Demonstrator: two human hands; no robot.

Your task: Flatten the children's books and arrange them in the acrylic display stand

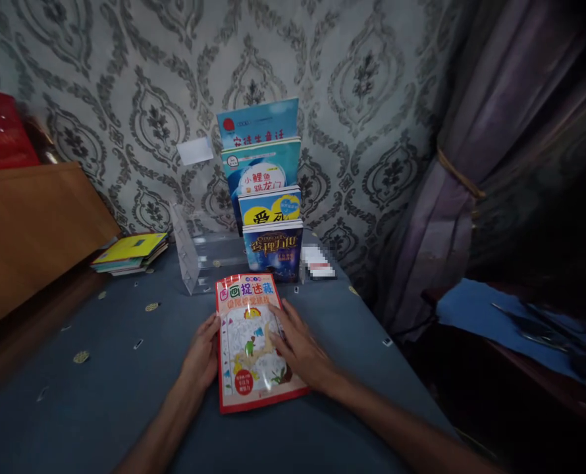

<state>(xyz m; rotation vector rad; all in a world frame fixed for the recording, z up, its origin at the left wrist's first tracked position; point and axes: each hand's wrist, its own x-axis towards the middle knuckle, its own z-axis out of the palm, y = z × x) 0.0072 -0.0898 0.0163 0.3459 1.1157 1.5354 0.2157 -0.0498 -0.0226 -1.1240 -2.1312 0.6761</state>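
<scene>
Red-edged bk point(251, 349) lies btwn the L hand point(205, 345) and R hand point(300, 345), touched by both, over the blue tablecloth point(125, 375); can't tell if it's flat on it or raised a bit. Long axis runs approx. straight away from the wrists: title end far, beyond the fingertips; bottom edge near, btwn the forearms. Front cover up, print right way up for the wearer.

L hand: curled in at the bk's L edge, fingers partly hidden, so can't tell how firm the grip is. R hand: wide, fingers spread over the R edge and onto the cover.

Cover txt: big multicolour title, 画捉迷藏 legible after a pink 1st char.; orange line below, partly unclear; red circle nr the L hand incl. 专注力.

Straight beyond both hands, 4 upright bks, back to front: blue bk point(258, 118), 安徒生童话; teal bk point(261, 159), 小鲤鱼跳龙门; yellow-and-blue bk point(270, 207), 爱 readable, rest cut off; dark-blue bk point(273, 257), ornate gold title, not sure of it.

Clear stand point(183, 250) beyond L hand; yellow-topped pile point(132, 247) farther out to its L. Pixelated white label point(317, 262) beyond R hand.
</scene>
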